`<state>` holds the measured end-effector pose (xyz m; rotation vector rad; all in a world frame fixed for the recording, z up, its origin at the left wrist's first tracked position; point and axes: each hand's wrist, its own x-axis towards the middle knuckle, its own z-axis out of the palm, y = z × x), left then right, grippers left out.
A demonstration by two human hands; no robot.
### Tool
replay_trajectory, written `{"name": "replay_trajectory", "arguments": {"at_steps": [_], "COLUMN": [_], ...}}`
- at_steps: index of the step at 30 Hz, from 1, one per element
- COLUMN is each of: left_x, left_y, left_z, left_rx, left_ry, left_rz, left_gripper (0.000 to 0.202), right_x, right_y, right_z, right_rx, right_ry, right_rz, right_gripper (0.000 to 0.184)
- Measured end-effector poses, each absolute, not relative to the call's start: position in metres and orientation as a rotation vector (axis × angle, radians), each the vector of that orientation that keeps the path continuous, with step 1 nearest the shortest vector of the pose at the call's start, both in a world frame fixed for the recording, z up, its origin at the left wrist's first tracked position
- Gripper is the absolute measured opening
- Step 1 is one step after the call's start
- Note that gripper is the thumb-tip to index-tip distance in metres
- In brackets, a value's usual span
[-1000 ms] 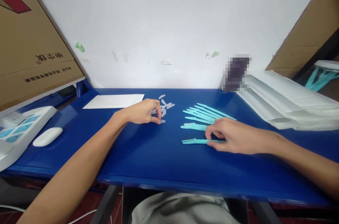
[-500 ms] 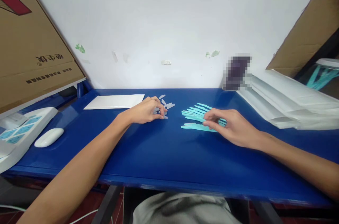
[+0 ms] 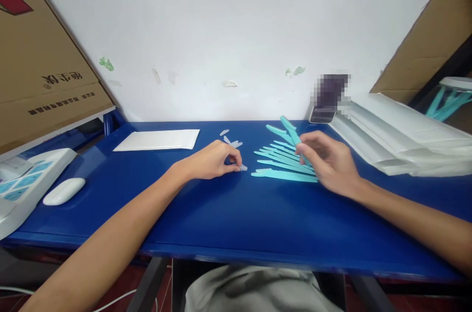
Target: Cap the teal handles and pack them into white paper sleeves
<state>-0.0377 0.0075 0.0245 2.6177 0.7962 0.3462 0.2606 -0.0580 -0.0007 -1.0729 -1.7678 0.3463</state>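
My left hand (image 3: 217,160) is closed in a pinch on a small translucent cap (image 3: 243,168), just above the table. Behind it lie several loose translucent caps (image 3: 233,143). With thumb and fingers, my right hand (image 3: 328,159) grips what look like teal eyebrow razors (image 3: 291,131); two tips stick up and to the left, and the lower ends are hidden by my fingers. Under that hand several more teal eyebrow razors (image 3: 282,161) lie fanned out on the blue table (image 3: 236,218), one (image 3: 287,175) a little apart at the front.
A flat white packet (image 3: 157,140) lies at the back left. A white mouse (image 3: 64,191) and a power strip (image 3: 33,179) are at far left. White bags (image 3: 409,140) and a blurred-out phone-like object (image 3: 324,105) stand at right. Cardboard (image 3: 47,46) flanks the table.
My right hand has lifted teal razors up off the fanned pile. My left hand has moved right, away from the loose caps, with one cap between its fingers.
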Motion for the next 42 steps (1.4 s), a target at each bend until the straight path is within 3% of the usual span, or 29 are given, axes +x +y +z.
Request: {"name": "replay_trajectory", "arguments": {"at_steps": [6, 13, 21, 32, 42], "left_x": [-0.039, -0.039, -0.038, -0.036, -0.031], "left_y": [0.006, 0.006, 0.007, 0.009, 0.012], "left_z": [0.027, 0.027, 0.026, 0.023, 0.01], "left_rx": [2.486, 2.475, 2.462, 2.35, 2.371], "left_ry": [0.867, 0.832, 0.871, 0.876, 0.876], "left_rz": [0.31, 0.295, 0.324, 0.405, 0.62], "left_gripper": [0.029, 0.02, 0.022, 0.017, 0.019], "right_x": [0.257, 0.256, 0.256, 0.26, 0.256], "right_y": [-0.057, -0.06, -0.061, -0.057, -0.062], "right_z": [0.004, 0.01, 0.01, 0.009, 0.013], "right_rx": [-1.154, -1.254, -1.246, -1.313, -1.227], "right_ry": [-2.011, -2.074, -2.034, -2.159, -2.023], "right_rz": [0.253, 0.14, 0.276, 0.094, 0.334], "right_gripper": [0.021, 0.024, 0.028, 0.031, 0.028]}}
